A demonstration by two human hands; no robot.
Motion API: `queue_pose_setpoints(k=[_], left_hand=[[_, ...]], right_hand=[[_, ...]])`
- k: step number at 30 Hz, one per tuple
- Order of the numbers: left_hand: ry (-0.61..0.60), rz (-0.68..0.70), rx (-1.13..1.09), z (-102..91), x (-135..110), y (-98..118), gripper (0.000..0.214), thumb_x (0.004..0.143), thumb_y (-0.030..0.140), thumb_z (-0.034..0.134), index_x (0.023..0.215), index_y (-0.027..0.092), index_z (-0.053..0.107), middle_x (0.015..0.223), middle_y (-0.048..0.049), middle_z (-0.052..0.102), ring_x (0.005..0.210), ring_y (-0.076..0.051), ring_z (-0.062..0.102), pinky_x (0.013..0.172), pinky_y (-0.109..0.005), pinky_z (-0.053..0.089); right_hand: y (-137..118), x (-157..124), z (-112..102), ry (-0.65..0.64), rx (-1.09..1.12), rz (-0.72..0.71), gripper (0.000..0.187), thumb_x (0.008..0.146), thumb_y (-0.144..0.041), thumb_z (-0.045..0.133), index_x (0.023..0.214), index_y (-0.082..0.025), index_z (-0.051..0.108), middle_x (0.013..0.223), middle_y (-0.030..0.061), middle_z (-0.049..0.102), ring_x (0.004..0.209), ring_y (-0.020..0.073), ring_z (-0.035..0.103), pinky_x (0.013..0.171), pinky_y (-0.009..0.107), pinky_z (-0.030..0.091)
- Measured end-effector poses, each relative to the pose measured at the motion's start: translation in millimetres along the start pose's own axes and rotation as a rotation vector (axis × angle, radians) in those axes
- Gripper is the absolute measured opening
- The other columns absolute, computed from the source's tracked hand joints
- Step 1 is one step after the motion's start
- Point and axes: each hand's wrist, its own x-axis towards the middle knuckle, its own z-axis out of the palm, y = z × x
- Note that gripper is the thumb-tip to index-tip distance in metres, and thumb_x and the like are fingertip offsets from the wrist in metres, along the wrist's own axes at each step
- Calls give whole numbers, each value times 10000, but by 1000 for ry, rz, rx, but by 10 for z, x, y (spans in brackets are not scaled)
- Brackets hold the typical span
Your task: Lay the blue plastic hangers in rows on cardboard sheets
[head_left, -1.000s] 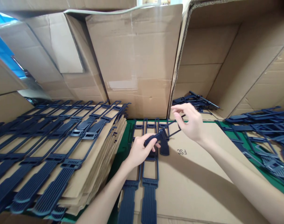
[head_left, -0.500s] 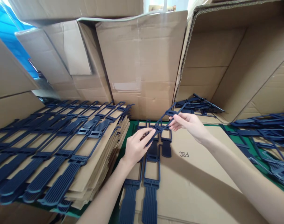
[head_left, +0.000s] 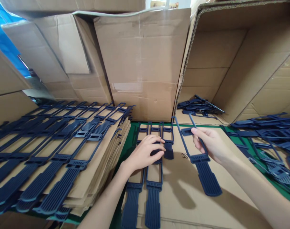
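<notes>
My right hand (head_left: 210, 141) pinches one side bar of a dark blue plastic frame with a ribbed, round-ended paddle (head_left: 208, 178). That piece hangs tilted above the cardboard sheet (head_left: 183, 197), its paddle pointing down toward me and its shadow falling to the left. Like pieces lie in rows on the sheet, among them a ribbed paddle (head_left: 152, 206) at the front and a shorter one (head_left: 169, 151) further back. Over these rows is my left hand (head_left: 143, 152), fingers apart and holding nothing; it covers part of the pieces, and whether it touches them I cannot tell.
To the left, a stack of cardboard sheets (head_left: 99, 175) bears many like frames in rows. Loose dark blue pieces (head_left: 266, 136) lie heaped at the right on the green table surface (head_left: 126, 159). An open carton (head_left: 207, 79) with more pieces (head_left: 199, 106) stands behind, beside a closed carton (head_left: 142, 63).
My right hand has moved right and nearer with the plastic frame, whose paddle now swings downward. My left hand has let go of that frame and opened above the laid-out pieces.
</notes>
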Motion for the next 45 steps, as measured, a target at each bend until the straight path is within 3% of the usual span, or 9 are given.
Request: queue_pose_setpoints(k=[4,9,17,23,28,34,45], left_hand=[[-123,19,-33,81,-12,22,201,889,337,589,1004,223,707,1117,-58,665,1164,-218,520,1087,-394,293],[-209,10,-26,119,-36,44,260,860,384,631,1052,220,695,1125,-49,687,1210,-216,503,1141,-429,173],[-221,31,-33,133,-32,37,232,857,313,633,1062,218,683,1170,-60,669,1220,-216,501,1119,-420,228],[-77,-4,63,60,-15,-8,211,901,158,505,999,209,685,1041,-42,661,1068,-196,539,992,-363,382],[-63,-32,188,65,-41,-44,177,887,183,542,984,211,687,1028,-47,614,1050,-207,508,957,-372,407],[-113,18,215,100,-39,-18,149,886,254,571,951,216,700,1146,-59,584,1121,-223,484,999,-389,395],[-100,56,216,189,-49,-40,204,887,287,578,1025,224,714,1272,-84,544,1259,-249,420,1085,-415,326]], right_hand=[[343,-60,-38,26,-33,87,528,744,-581,648,489,-166,446,372,-39,415,299,26,295,318,170,203],[495,-43,2,-2,-74,133,513,750,-597,631,530,-161,474,435,-23,482,306,35,363,303,162,219],[529,-104,120,-100,-57,222,463,713,-620,645,728,-174,519,495,-39,543,319,81,468,259,160,292],[567,-138,176,-231,-117,310,474,712,-615,624,825,-159,560,510,-33,570,344,112,526,278,184,363],[651,-167,199,-264,-221,321,478,703,-631,598,724,-157,544,490,-7,583,350,116,538,311,194,380],[651,-210,226,-192,-401,304,502,734,-650,531,576,-174,499,408,1,539,273,75,428,290,181,278],[583,-233,281,-251,-362,412,579,775,-684,473,558,-154,556,419,38,576,268,74,421,262,175,269]])
